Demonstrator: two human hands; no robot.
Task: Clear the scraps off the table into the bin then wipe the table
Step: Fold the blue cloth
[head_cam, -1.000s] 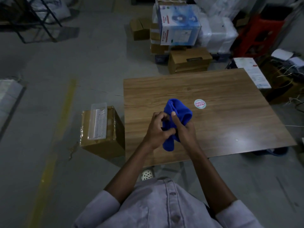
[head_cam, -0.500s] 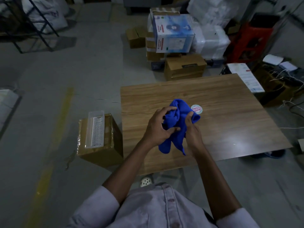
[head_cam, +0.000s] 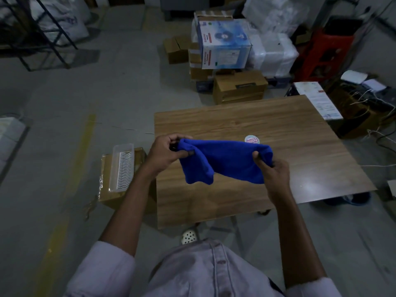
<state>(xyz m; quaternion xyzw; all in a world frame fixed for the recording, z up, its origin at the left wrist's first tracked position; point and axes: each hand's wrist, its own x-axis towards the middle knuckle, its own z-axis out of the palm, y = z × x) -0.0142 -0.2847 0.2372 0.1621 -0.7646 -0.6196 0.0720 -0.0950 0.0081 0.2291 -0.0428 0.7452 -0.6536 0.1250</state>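
A blue cloth [head_cam: 227,159] is stretched out in the air above the wooden table [head_cam: 289,133]. My left hand [head_cam: 167,154] pinches its left end and my right hand [head_cam: 273,170] pinches its right end. The cloth sags a little below the hands, with a fold hanging at the left. Just beyond the cloth, a small round sticker or lid [head_cam: 251,139] with pink and white print lies on the tabletop.
A cardboard box [head_cam: 111,179] carrying a clear plastic tray [head_cam: 122,168] stands left of the table. Stacked cartons [head_cam: 237,86] and a blue-white box [head_cam: 222,43] crowd the floor behind. Papers [head_cam: 321,101] and wires lie at the right. A red crate [head_cam: 325,54] stands far right.
The cloth was bunched between both hands close together. My hands have pulled apart sideways, spreading the cloth out flat between them above the table.
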